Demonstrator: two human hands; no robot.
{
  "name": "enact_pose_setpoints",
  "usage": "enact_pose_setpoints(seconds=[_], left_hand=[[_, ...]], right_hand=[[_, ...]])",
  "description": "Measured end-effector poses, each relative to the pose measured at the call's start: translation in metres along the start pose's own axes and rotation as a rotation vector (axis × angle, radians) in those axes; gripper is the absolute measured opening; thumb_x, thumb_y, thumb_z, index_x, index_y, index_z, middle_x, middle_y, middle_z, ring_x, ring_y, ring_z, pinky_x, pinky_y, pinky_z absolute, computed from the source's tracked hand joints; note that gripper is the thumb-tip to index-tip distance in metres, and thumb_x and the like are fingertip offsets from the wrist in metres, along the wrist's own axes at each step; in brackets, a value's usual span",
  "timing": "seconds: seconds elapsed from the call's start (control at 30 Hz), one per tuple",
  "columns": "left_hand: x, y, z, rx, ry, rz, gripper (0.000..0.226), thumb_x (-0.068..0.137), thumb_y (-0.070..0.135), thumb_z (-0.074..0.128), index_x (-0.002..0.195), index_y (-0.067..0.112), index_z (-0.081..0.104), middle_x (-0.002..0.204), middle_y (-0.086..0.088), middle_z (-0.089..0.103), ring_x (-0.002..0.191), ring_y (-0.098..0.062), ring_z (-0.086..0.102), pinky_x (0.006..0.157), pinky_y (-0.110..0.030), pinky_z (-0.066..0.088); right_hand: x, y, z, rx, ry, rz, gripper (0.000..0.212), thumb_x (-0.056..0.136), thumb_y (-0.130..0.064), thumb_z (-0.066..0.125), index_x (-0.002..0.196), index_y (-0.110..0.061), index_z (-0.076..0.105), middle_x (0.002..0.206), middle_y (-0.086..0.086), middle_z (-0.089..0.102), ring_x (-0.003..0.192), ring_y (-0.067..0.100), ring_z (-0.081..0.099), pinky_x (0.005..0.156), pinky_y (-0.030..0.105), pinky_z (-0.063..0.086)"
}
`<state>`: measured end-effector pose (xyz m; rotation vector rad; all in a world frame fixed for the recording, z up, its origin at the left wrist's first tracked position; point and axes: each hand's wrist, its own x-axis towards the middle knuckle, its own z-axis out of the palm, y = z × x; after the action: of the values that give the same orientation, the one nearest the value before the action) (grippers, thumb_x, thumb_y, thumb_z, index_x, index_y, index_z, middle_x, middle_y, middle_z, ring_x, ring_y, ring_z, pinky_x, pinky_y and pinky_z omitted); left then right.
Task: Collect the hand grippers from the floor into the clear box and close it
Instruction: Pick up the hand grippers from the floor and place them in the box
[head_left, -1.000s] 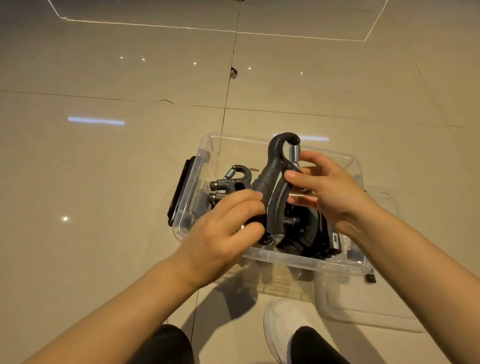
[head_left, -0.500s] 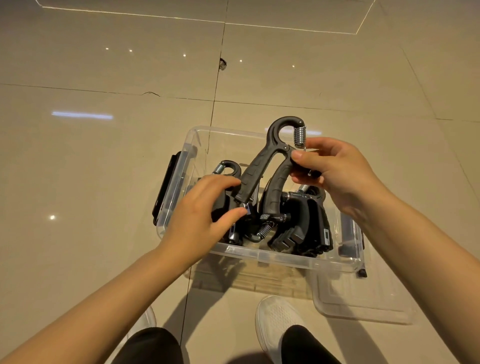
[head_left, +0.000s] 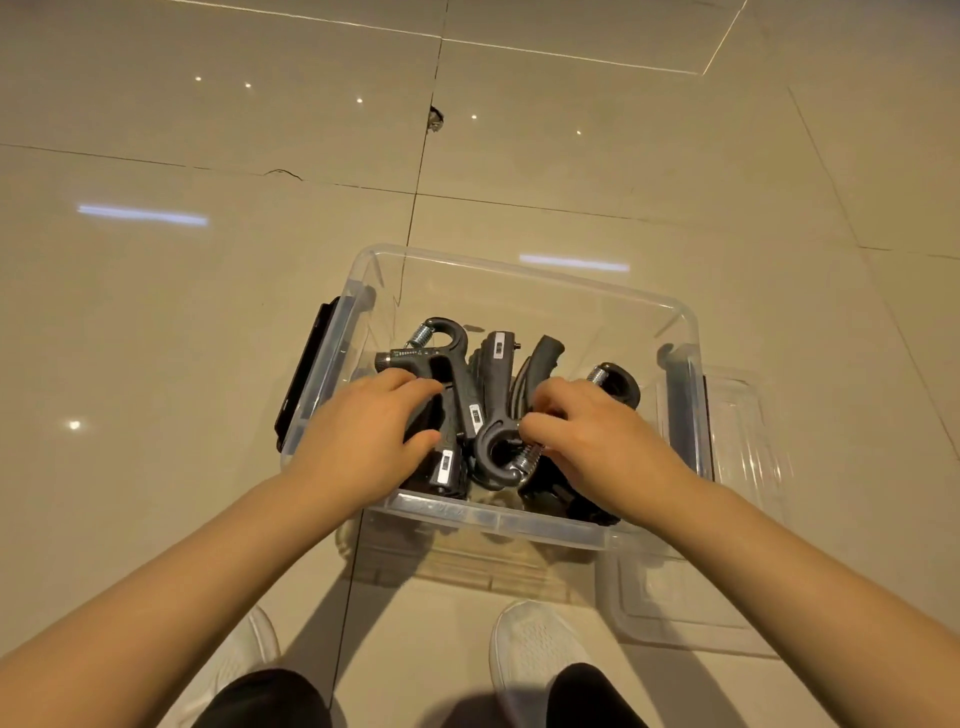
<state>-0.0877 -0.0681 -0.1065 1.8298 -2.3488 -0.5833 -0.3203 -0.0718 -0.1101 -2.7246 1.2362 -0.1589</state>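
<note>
Glossy beige floor tiles, dark grout lines, ceiling lights reflected. Contents, left to right:

Black latch on the left wall of the clear box, which sits open at centre.

Left hand, inside the box at 9 o'clock of the pile, fingers loosely curled and pressing on the handles of a hand gripper. That gripper's long axis runs 12 to 6 o'clock, spring loop at 12.

Hand grippers, several, black, packed side by side in the box.

Last-placed gripper: half a second ago it was held upright above the box, loop up; it now lies down among the others, long axis 6 to 1 o'clock, loop and spring at 6, handles toward 1. Judgement: collecting looks finished or nearly so, no gripper showing on the floor.

Right hand, fingertips pinching that gripper near its spring.

Clear lid, flat on the floor at 4 o'clock, partly under the box. Closing not yet done.

White shoes, bottom edge.
</note>
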Motion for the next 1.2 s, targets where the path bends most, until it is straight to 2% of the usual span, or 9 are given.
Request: enact_pose_setpoints(seconds=[0.23, 0.4, 0.5, 0.6, 0.77, 0.87, 1.0, 1.1, 1.2], left_hand=[[0.004, 0.002, 0.002, -0.030, -0.014, -0.093, 0.051, 0.085, 0.026, 0.066, 0.133, 0.025, 0.049, 0.124, 0.002, 0.059, 0.111, -0.016, 0.055, 0.088, -0.027, 0.043], [0.007, 0.002, 0.000, 0.010, -0.008, -0.086, 0.048, 0.084, 0.032, 0.068, 0.127, 0.023, 0.051, 0.112, 0.002, 0.064, 0.103, -0.018, 0.058, 0.078, -0.027, 0.044], [0.007, 0.003, 0.000, 0.173, 0.039, -0.086, 0.054, 0.084, 0.043, 0.064, 0.132, 0.027, 0.043, 0.097, 0.003, 0.066, 0.098, -0.020, 0.059, 0.067, -0.032, 0.045], [0.011, 0.006, 0.001, 0.279, 0.029, -0.080, 0.051, 0.082, 0.051, 0.063, 0.123, 0.025, 0.047, 0.090, 0.002, 0.064, 0.093, -0.021, 0.060, 0.060, -0.029, 0.039], [0.010, 0.004, -0.002, 0.301, 0.072, -0.038, 0.028, 0.084, 0.030, 0.062, 0.109, 0.020, 0.054, 0.079, 0.001, 0.059, 0.076, -0.021, 0.056, 0.054, -0.028, 0.036], [0.001, -0.006, -0.010, 0.346, 0.189, 0.064, 0.029, 0.067, 0.022, 0.076, 0.093, 0.016, 0.064, 0.058, -0.001, 0.052, 0.058, -0.025, 0.052, 0.050, -0.024, 0.027], [-0.007, -0.013, -0.009, 0.502, 0.110, 0.138, 0.033, 0.037, 0.011, 0.086, 0.062, 0.018, 0.065, 0.043, 0.000, 0.051, 0.047, -0.025, 0.056, 0.057, -0.028, 0.031], [-0.005, -0.014, -0.004, 0.509, 0.103, 0.132, 0.027, 0.047, 0.019, 0.084, 0.068, 0.021, 0.067, 0.053, 0.003, 0.059, 0.058, -0.023, 0.060, 0.062, -0.029, 0.031], [-0.012, -0.021, 0.002, 0.343, 0.334, 0.180, 0.016, 0.072, 0.030, 0.073, 0.082, 0.019, 0.069, 0.086, 0.001, 0.067, 0.091, -0.025, 0.061, 0.081, -0.039, 0.034]], right_hand=[[-0.002, 0.004, 0.011, 0.014, -0.099, 0.051, 0.043, 0.063, 0.005, 0.073, 0.098, -0.013, 0.058, 0.093, 0.010, 0.055, 0.061, 0.026, 0.054, 0.043, 0.036, 0.047], [-0.001, 0.001, 0.011, -0.013, -0.104, 0.060, 0.044, 0.065, 0.005, 0.072, 0.105, -0.010, 0.061, 0.093, 0.011, 0.056, 0.061, 0.026, 0.054, 0.045, 0.037, 0.048], [0.000, 0.000, 0.007, -0.028, -0.053, 0.063, 0.039, 0.067, 0.004, 0.071, 0.103, -0.008, 0.066, 0.090, 0.012, 0.058, 0.063, 0.028, 0.056, 0.046, 0.036, 0.048], [0.004, 0.004, 0.002, -0.049, -0.025, 0.086, 0.032, 0.069, 0.004, 0.071, 0.100, -0.006, 0.069, 0.087, 0.013, 0.058, 0.060, 0.030, 0.056, 0.045, 0.036, 0.048], [0.007, 0.010, -0.001, 0.012, -0.071, 0.110, 0.038, 0.071, 0.005, 0.069, 0.106, -0.009, 0.068, 0.097, 0.014, 0.059, 0.064, 0.030, 0.059, 0.048, 0.039, 0.051], [0.005, 0.012, 0.002, 0.014, -0.106, 0.055, 0.028, 0.070, 0.004, 0.070, 0.095, -0.009, 0.070, 0.097, 0.014, 0.060, 0.065, 0.031, 0.060, 0.048, 0.037, 0.051], [0.007, 0.013, 0.012, -0.056, -0.129, 0.062, 0.026, 0.073, 0.003, 0.066, 0.097, -0.007, 0.068, 0.092, 0.012, 0.061, 0.064, 0.031, 0.059, 0.047, 0.038, 0.050], [0.011, 0.008, 0.010, -0.092, -0.116, 0.040, 0.024, 0.077, -0.009, 0.067, 0.100, -0.008, 0.065, 0.097, 0.011, 0.060, 0.071, 0.031, 0.059, 0.055, 0.038, 0.051], [0.010, 0.005, 0.011, -0.181, -0.121, 0.022, 0.038, 0.066, -0.024, 0.077, 0.102, -0.014, 0.066, 0.115, 0.009, 0.061, 0.092, 0.031, 0.061, 0.071, 0.042, 0.050]])
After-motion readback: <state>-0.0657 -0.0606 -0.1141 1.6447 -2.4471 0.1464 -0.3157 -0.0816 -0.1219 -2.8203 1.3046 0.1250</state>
